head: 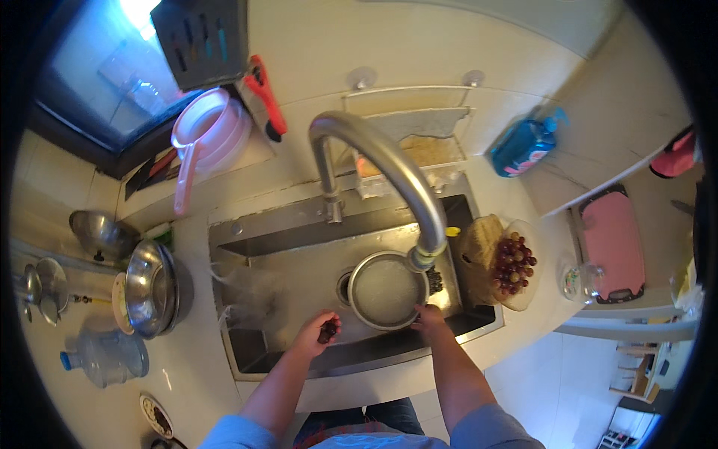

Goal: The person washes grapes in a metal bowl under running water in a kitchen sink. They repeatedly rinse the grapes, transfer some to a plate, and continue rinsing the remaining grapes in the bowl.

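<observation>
Low in the steel sink (291, 269), my left hand (317, 335) is closed around a few dark red grapes (328, 331). My right hand (429, 320) touches the lower right rim of a round metal bowl (388, 289); whether its fingers grip the rim cannot be told. The bowl appears to hold water and stands beside the drain, beneath the spout of the curved faucet (387, 151). Right of the sink, a bunch of red grapes (513, 264) lies in a pale container, next to a tan cloth (479, 258).
Stacked metal bowls (150, 289) and a large clear plastic bottle (109, 357) stand on the left counter. Pink plastic strainers (205, 126) sit behind the sink's left side. A blue soap bottle (524, 146), a glass jar (580, 280) and a pink cutting board (611, 241) are at the right.
</observation>
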